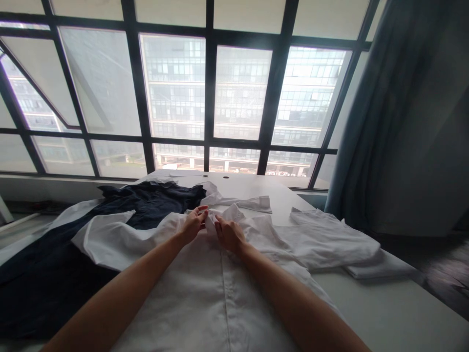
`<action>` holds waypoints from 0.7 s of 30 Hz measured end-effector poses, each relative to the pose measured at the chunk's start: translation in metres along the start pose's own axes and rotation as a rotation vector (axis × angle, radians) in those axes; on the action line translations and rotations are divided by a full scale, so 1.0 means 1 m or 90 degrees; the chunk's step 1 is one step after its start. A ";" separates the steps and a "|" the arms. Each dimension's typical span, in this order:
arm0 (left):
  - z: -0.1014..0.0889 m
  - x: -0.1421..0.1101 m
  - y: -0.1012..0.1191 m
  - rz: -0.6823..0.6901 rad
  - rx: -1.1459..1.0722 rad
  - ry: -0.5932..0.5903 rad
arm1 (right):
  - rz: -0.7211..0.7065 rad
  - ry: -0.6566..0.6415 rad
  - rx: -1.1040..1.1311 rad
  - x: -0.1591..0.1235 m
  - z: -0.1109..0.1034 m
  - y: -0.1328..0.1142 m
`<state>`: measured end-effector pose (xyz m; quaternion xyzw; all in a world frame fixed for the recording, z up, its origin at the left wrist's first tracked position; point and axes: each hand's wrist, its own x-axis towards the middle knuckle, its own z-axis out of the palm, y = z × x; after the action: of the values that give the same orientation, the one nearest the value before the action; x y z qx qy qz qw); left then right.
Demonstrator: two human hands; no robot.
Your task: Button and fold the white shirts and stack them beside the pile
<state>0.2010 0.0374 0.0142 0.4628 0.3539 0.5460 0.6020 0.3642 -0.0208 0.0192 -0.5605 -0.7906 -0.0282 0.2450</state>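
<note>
The left hand (192,225) and right hand (229,234) work at a raised fold of a white shirt (183,298), both grips clamped on the cloth, the hands just beside each other. The shirt lies spread on the worktop (388,303), with a navy garment (154,203) left of it and folded white cloth (326,239) right of it.

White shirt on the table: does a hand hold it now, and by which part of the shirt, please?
Both hands seem to hold it: the left hand and the right hand pinch the white shirt at its collar, above the button placket.
</note>
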 end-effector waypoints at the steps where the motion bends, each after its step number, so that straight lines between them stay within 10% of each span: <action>1: 0.000 0.000 -0.001 0.007 0.012 0.000 | 0.002 0.001 -0.007 0.000 0.000 0.000; 21: -0.001 -0.001 -0.006 0.074 -0.044 -0.103 | 0.021 0.018 -0.055 0.013 -0.028 0.033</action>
<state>0.2018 0.0369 0.0080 0.5037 0.2579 0.5528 0.6117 0.4006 -0.0055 0.0414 -0.5832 -0.7756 -0.0662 0.2321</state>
